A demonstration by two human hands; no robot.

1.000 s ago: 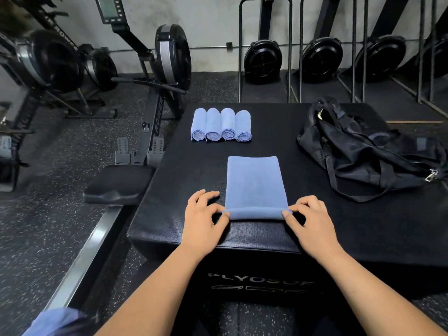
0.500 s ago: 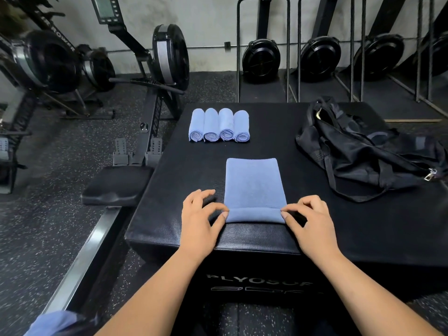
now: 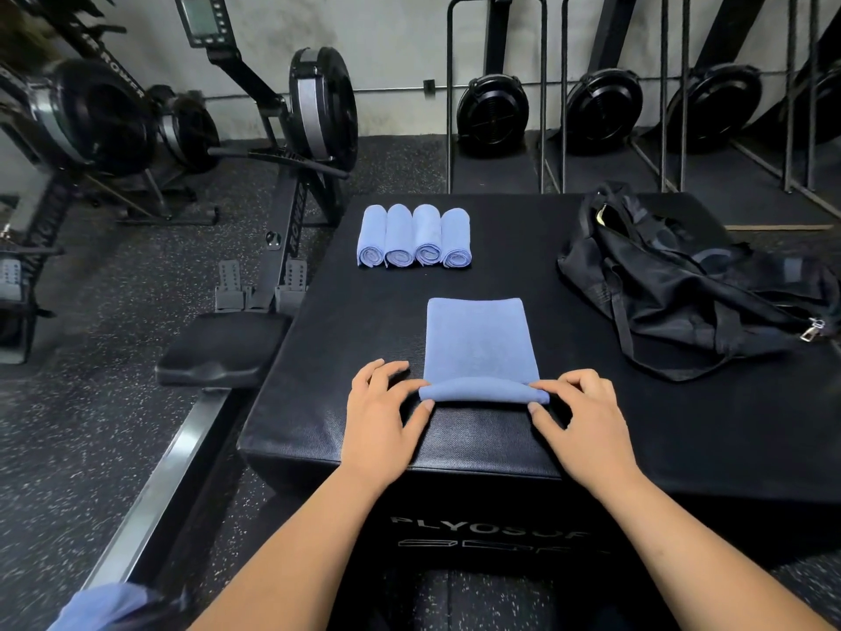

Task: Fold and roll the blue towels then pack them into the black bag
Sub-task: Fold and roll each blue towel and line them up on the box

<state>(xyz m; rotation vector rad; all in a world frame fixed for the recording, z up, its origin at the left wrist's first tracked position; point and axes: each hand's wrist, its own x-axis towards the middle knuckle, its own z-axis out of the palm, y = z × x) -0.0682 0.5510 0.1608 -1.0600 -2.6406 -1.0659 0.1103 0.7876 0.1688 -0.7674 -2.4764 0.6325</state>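
At the near edge of the black plyo box (image 3: 346, 357), my left hand (image 3: 382, 416) and right hand (image 3: 587, 421) each pinch one end of the blue towel (image 3: 478, 339) between thumb and curled fingertips. The towel's near edge is turned over into a low roll, and the rest lies flat as a folded strip running away from me. Beyond it, toward the far left of the box top, four rolled blue towels (image 3: 414, 236) sit side by side, touching, with their spiral ends facing me. The black bag (image 3: 682, 289) lies slumped on the far right of the box, well apart from the towels. A rowing machine (image 3: 314, 111) stands on the floor behind, to the left.
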